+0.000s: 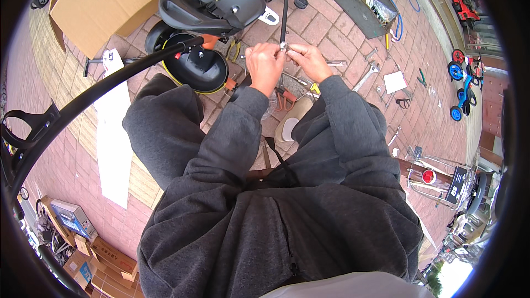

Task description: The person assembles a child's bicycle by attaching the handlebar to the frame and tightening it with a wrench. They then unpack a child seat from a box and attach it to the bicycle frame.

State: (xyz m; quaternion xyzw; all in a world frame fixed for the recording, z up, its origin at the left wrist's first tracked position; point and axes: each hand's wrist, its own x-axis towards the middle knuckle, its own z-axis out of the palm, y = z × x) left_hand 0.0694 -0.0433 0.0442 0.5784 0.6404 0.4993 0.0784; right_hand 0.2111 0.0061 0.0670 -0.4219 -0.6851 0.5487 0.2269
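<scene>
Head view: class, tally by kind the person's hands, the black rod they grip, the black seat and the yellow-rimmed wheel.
hands: 2 (left hand, right hand, both at the rod's lower end)
black rod: 1
black seat: 1
yellow-rimmed wheel: 1
Total: 5

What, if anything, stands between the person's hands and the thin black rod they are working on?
Nothing visible does. The left hand and right hand both already meet the thin black rod at its lower end, fingertips closed around the small fitting there; the seat sits off to the left.
</scene>
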